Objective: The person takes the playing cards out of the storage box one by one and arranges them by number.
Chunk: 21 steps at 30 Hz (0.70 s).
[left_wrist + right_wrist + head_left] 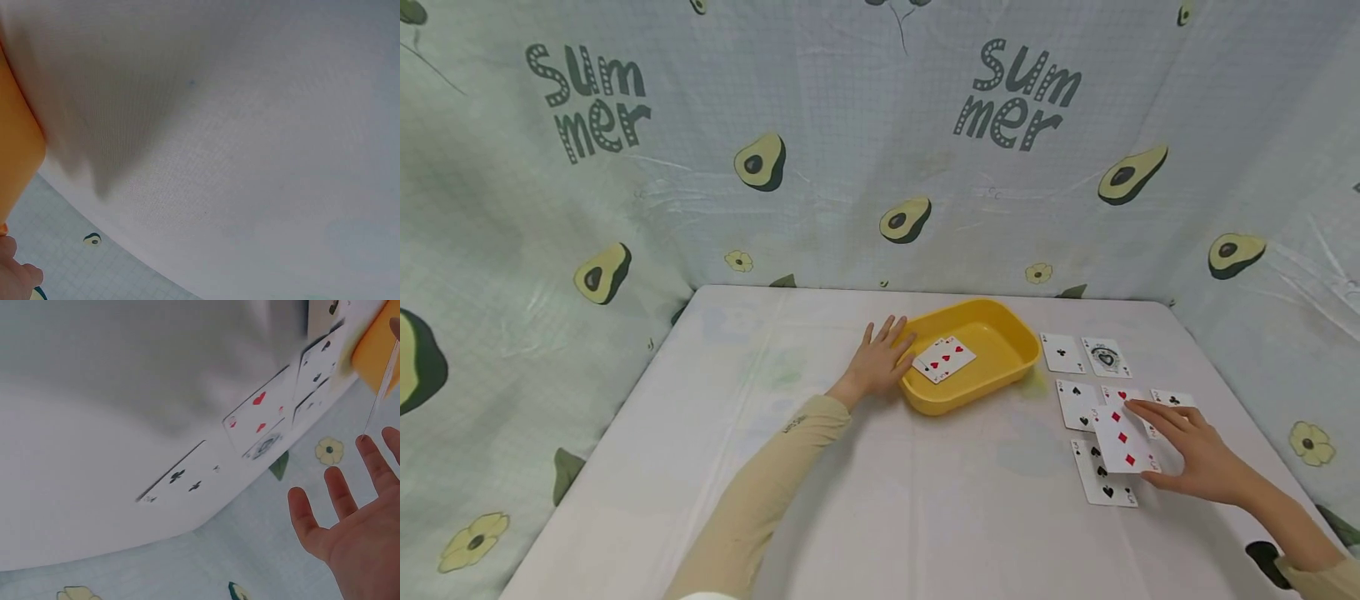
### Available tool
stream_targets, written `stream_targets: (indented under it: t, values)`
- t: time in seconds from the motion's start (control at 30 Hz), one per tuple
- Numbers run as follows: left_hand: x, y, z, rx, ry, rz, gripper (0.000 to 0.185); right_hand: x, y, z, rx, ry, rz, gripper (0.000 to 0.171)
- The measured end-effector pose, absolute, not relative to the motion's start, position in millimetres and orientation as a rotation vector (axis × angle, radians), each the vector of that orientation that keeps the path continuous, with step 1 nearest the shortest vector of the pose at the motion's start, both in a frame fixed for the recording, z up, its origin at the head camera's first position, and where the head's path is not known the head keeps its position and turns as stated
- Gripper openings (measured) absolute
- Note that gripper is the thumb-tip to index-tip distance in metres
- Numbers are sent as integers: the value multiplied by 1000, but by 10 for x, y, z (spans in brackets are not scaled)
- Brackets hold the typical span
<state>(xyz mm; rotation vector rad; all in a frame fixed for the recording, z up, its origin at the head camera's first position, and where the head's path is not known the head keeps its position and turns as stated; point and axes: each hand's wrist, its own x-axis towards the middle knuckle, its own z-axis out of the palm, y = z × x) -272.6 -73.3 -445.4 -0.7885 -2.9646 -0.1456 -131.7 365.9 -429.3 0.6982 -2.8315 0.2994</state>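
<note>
My right hand (1197, 457) holds a three of diamonds playing card (1122, 442) by its edges, between thumb and fingers, just above the laid-out cards. In the right wrist view this card (379, 394) shows nearly edge-on by the fingertips. Beneath it lies a three of spades (1099, 492), partly covered. A two of spades (1075, 403), a two of hearts (1118, 394) and a two of clubs (1172, 398) form the row behind. With fingers spread, my left hand (878, 364) touches the left rim of a yellow tray (1000, 350). Heart-faced cards (946, 358) lie inside that tray.
Behind the row of twos lie an ace of clubs (1062, 354) and an ace of spades (1106, 358), right of the tray. A white cloth covers the table (880, 500). Avocado-print fabric (835, 125) hangs along the back and sides.
</note>
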Motion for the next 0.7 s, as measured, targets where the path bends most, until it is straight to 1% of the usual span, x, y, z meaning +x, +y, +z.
stream_targets:
  t: [0.3, 0.57, 0.7]
  values:
    - [-2730, -736, -4460, -790, -2968, -177, 49, -1143, 3896, -4373, 569, -2952, 235, 96]
    - [-2736, -742, -4450, -792, -2974, -184, 49, -1085, 4014, -4461, 442, -3076, 252, 95]
    - [-2730, -745, -4448, -800, -2957, -187, 48, -1065, 4052, -4525, 429, -3098, 238, 95]
